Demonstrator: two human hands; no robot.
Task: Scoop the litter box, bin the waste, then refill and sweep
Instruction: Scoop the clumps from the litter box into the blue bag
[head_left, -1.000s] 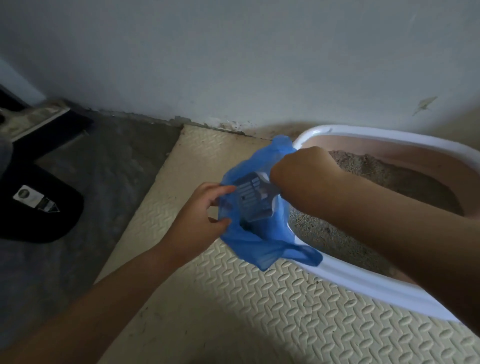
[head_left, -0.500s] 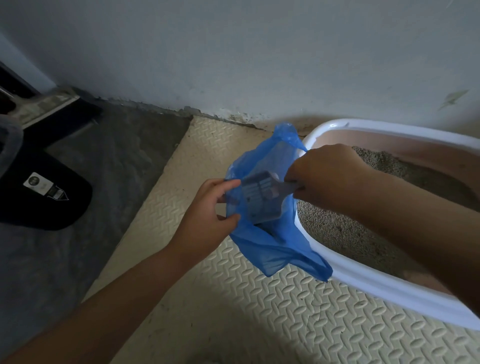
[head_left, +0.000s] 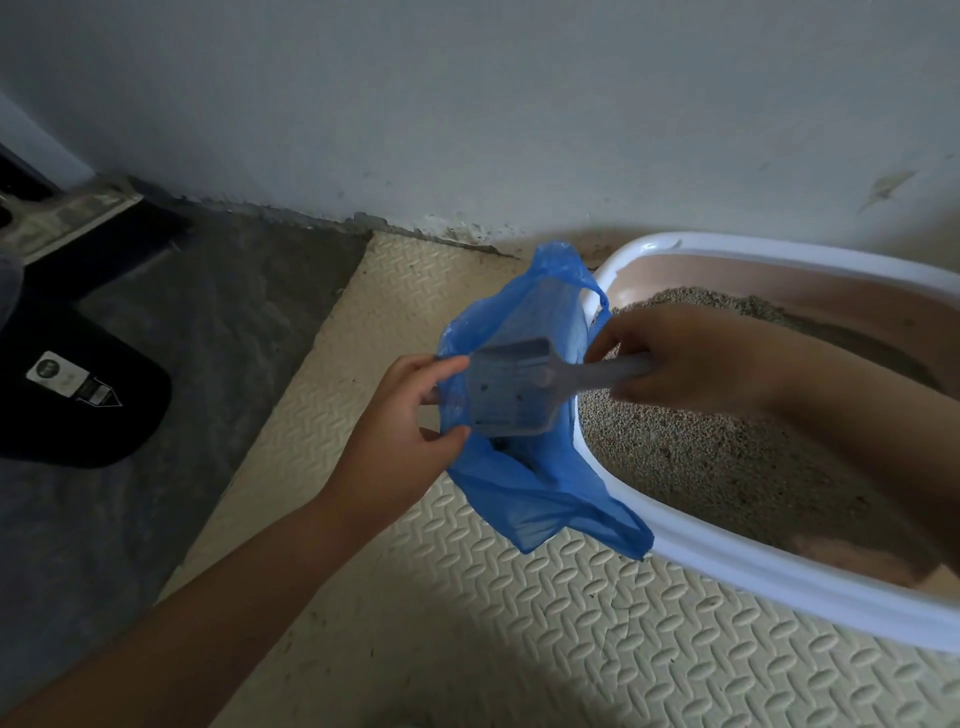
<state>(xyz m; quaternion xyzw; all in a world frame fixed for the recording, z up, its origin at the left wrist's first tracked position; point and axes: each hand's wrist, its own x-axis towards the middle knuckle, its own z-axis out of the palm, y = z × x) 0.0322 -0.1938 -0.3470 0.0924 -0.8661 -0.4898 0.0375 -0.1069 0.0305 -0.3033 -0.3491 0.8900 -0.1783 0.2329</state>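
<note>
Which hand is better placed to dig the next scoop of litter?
Likely the right hand: it grips the scoop by its handle, over the litter box. The left hand is pinching the blue bag open.

The left hand (head_left: 400, 436), its arm reaching in from lower left, pinches the bag (head_left: 530, 493) rim between thumb and fingers, while the right hand (head_left: 685, 358), forearm entering from the right, curls round the scoop (head_left: 511, 397) handle.
</note>
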